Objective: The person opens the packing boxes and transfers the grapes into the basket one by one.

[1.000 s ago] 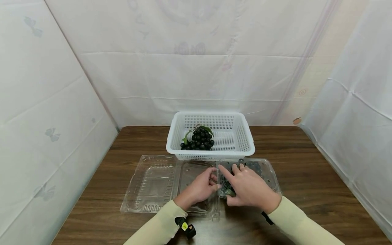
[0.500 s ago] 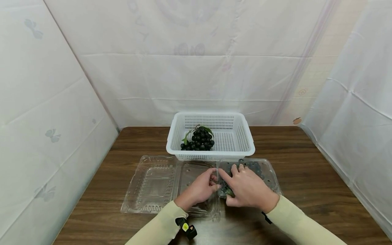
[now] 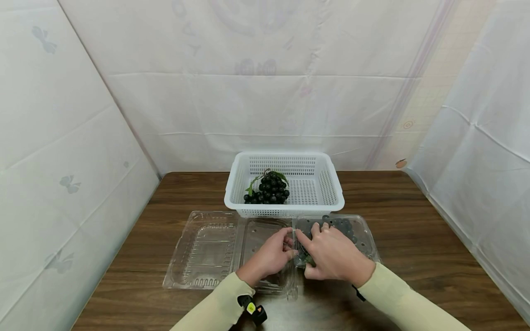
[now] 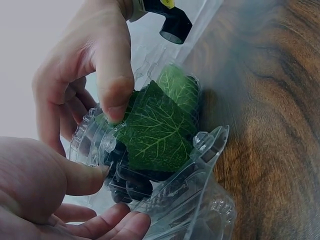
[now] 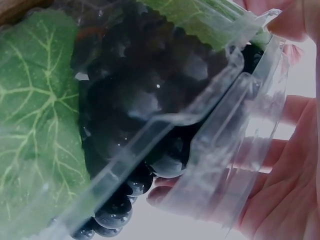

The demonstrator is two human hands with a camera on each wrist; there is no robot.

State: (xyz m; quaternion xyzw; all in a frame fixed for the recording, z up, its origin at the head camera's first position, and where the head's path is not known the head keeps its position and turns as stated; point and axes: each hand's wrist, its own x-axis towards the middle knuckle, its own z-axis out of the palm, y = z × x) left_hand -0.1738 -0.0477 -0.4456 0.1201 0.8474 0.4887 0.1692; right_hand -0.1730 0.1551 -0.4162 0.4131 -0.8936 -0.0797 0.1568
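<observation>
A clear plastic clamshell box (image 3: 364,236) holds dark grapes (image 4: 135,187) and a green leaf (image 4: 162,132), both seen through its wall. My right hand (image 3: 334,253) grips this box, its fingers spread over the lid and its thumb (image 4: 115,97) on the near side. My left hand (image 3: 271,253) holds the box's left edge, the thumb (image 4: 82,179) against the corner and the other fingers curled below it. In the right wrist view the lid's rim stands slightly apart from the base, with grapes showing in the gap.
An opened, unfilled clamshell (image 3: 207,250) lies flat at the left, its right half under my left arm. Behind stands a white slotted basket (image 3: 319,208) with a bunch of dark grapes (image 3: 271,187) in it. The wooden table (image 3: 434,266) is bounded by white cloth walls.
My right hand shifts very slightly to the left over the box. Otherwise both hands, the boxes and the basket stay in place.
</observation>
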